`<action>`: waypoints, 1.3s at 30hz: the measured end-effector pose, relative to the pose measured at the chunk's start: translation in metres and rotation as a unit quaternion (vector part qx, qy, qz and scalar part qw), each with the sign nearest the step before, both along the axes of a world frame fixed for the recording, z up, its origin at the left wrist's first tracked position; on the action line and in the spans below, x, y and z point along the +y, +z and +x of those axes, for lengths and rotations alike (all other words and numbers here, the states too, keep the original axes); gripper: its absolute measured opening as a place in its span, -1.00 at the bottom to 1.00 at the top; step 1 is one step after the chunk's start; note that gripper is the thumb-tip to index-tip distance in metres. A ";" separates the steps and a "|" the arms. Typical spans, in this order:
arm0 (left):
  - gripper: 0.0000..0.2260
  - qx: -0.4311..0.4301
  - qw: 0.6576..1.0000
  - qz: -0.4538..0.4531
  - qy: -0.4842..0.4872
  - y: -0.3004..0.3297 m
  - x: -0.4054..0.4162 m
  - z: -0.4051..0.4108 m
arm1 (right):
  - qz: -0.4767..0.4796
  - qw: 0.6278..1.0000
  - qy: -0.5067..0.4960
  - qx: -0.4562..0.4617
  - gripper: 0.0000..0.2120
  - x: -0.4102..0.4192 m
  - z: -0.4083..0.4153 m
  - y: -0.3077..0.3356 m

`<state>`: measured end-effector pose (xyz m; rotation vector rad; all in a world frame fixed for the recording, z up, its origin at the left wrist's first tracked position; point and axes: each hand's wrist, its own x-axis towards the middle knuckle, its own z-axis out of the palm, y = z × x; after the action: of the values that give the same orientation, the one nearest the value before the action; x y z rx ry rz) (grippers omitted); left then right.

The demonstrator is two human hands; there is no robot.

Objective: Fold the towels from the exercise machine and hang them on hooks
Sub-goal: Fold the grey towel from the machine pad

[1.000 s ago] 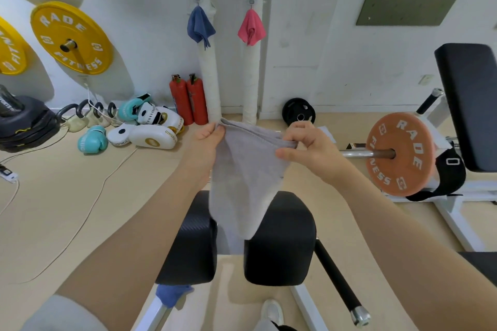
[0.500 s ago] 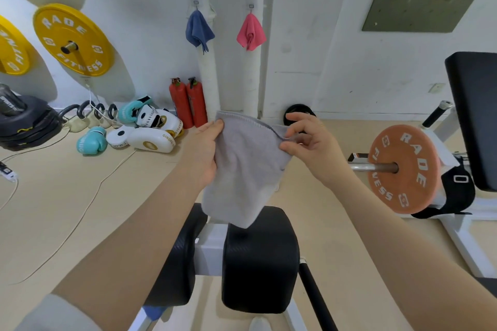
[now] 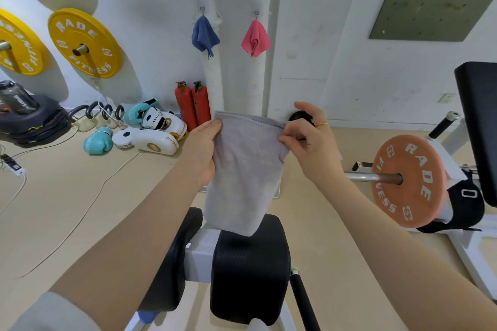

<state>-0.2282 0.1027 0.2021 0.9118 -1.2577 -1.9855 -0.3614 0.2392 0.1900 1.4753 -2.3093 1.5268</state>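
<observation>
The grey towel (image 3: 243, 169) is held up at frame centre above the machine's black pads (image 3: 250, 274), its top corners pinched by the left hand (image 3: 204, 153) at 9 o'clock and the right hand (image 3: 309, 142) at 3 o'clock, apparently so it hangs flat for folding.

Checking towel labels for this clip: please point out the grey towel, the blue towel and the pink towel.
grey towel (image 3: 243, 169): head view, middle of the hanging cloth.
blue towel (image 3: 204, 35): head view, centre of the bunched cloth under its hook.
pink towel (image 3: 255, 37): head view, centre of the cloth.
</observation>
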 end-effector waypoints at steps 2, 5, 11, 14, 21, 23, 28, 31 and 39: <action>-0.80 -0.003 1.000 -0.004 0.003 0.000 0.000 -0.001 | 0.015 1.000 -0.005 -0.001 -0.90 -0.001 -0.004 -0.002; -0.79 -0.009 1.000 -0.013 0.000 0.001 0.001 -0.001 | 0.028 0.999 0.002 0.020 -0.87 0.000 -0.006 -0.003; -0.80 -0.038 0.998 -0.047 0.035 -0.002 -0.006 0.005 | 0.017 0.997 0.074 -0.024 -0.84 0.007 0.001 0.006; -0.78 -0.059 0.994 -0.093 0.023 -0.003 -0.011 0.007 | 0.068 0.979 0.160 -0.110 -0.75 0.011 0.008 0.019; -0.76 -0.103 0.986 -0.132 -0.010 -0.011 -0.011 0.003 | 0.068 0.959 0.231 -0.148 -0.84 0.011 0.001 0.035; -0.77 -0.118 0.983 -0.136 -0.027 -0.014 -0.013 0.002 | 0.052 0.962 0.234 -0.127 -0.87 0.008 0.000 0.036; -0.76 -0.082 0.988 -0.127 -0.034 -0.016 -0.017 -0.002 | 0.092 0.940 0.268 -0.191 -0.83 0.005 -0.001 0.038; -0.76 -0.043 0.992 -0.115 -0.041 -0.018 -0.020 -0.001 | 0.189 0.938 0.264 -0.122 -0.79 0.008 -0.005 0.045; -0.75 0.034 0.988 -0.116 -0.095 -0.020 -0.022 0.002 | 0.249 0.942 0.113 0.192 -0.78 0.004 -0.016 0.050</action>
<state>-0.2264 0.0808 0.1816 0.6254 -1.5478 -1.9413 -0.3779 0.2429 0.2403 1.9858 -2.4359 0.5923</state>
